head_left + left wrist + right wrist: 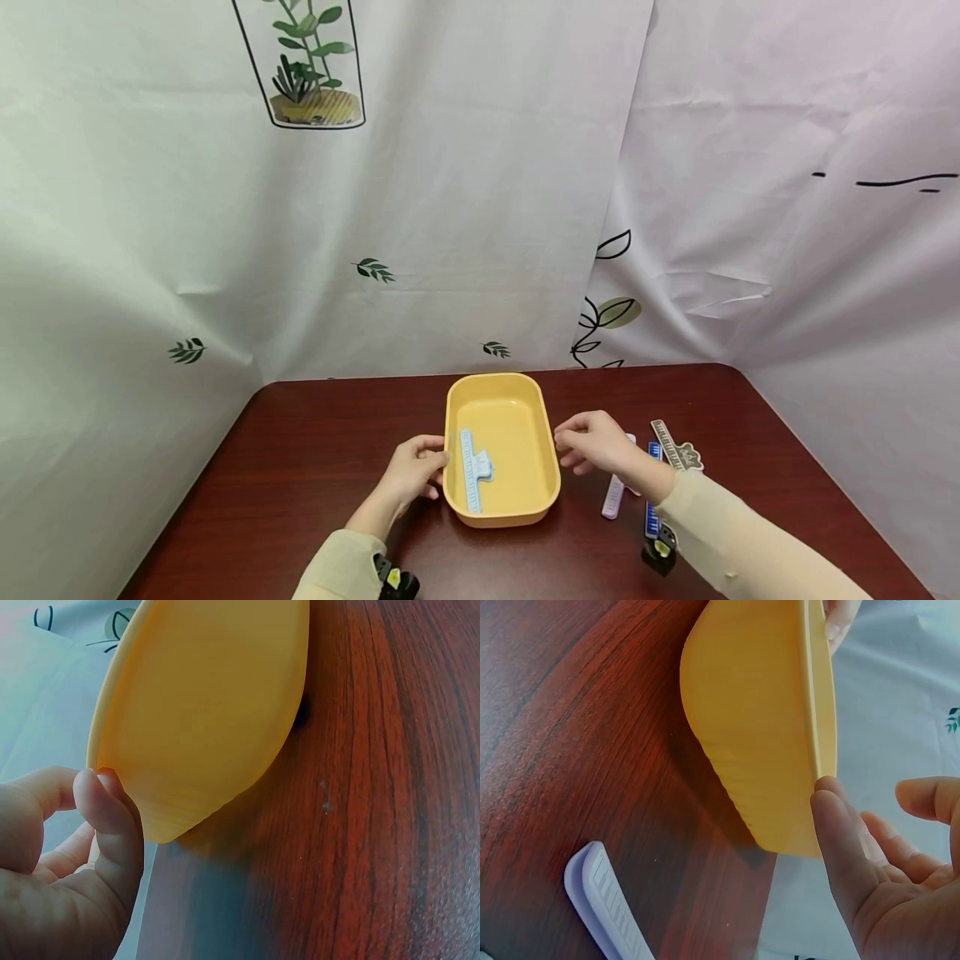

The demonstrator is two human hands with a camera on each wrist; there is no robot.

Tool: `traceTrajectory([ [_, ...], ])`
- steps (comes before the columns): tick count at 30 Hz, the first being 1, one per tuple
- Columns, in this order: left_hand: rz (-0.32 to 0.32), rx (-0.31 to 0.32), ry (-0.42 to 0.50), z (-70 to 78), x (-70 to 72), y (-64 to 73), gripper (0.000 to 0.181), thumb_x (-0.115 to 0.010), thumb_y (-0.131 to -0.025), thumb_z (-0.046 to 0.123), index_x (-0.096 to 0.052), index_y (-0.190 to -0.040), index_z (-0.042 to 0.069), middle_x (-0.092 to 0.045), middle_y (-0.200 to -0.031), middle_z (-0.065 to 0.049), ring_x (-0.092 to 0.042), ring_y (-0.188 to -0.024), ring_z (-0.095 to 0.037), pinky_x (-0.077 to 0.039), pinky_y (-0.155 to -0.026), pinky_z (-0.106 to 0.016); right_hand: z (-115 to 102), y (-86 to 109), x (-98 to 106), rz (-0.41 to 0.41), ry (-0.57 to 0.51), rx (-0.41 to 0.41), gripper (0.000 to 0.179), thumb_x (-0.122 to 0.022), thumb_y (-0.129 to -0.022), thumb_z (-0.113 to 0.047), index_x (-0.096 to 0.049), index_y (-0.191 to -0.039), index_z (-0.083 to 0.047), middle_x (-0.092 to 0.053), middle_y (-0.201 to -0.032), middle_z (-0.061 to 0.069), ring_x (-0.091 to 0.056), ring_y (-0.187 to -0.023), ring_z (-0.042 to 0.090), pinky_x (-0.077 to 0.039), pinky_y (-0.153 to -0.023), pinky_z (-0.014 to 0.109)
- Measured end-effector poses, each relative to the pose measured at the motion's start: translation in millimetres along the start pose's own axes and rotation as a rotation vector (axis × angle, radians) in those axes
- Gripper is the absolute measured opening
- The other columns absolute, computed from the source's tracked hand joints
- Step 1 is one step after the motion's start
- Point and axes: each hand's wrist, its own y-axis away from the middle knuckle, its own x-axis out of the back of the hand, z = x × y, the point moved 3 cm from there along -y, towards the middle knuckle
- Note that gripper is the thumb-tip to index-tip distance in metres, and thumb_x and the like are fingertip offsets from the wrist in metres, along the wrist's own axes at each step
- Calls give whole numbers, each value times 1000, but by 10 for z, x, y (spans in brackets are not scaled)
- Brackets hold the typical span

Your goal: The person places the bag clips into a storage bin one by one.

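A yellow rectangular tray (pixel 510 518) stands on the table, with a light-blue ruler-edged clip (pixel 471 471) lying inside along its left wall. My left hand (pixel 412 473) pinches the rim on the left side; its thumb and fingertip meet there in the left wrist view. At the opposite side is my right hand (pixel 596 442). In the right wrist view one of its fingertips touches the tray's rim, while another finger stands apart from it. Just right of the tray, a lilac ruler clip (pixel 612 497) lies partly hidden beneath the right hand and forearm.
Further right lie a dark-blue ruler clip (pixel 652 517) and a grey-beige ruler clip (pixel 667 443), partly covered by the right sleeve. A dark red wooden table (pixel 300 483) carries everything. White printed curtains (pixel 465 208) hang behind it and at both sides.
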Motion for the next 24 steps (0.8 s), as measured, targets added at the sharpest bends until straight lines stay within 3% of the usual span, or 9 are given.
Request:
traceTrajectory([
  [15, -3, 2, 4, 3, 1, 5, 38, -57, -89, 8, -50, -123, -6, -56, -73, -4, -53, -53, -10, -45, -41, -20, 61, 64, 85, -1, -2, 22, 29, -56, -88, -12, -62, -107, 9, -68, -94, 24, -68, -68, 20, -57, -56, 35],
  [24, -6, -8, 4, 11, -6, 15, 38, -57, -89, 8, -50, -123, -7, -57, -74, -4, -53, -52, -9, -44, -41, -20, 122, 78, 122, 4, 7, 19, 29, -58, -88, -13, -62, -107, 9, -69, -92, 20, -68, -68, 20, -58, -56, 36],
])
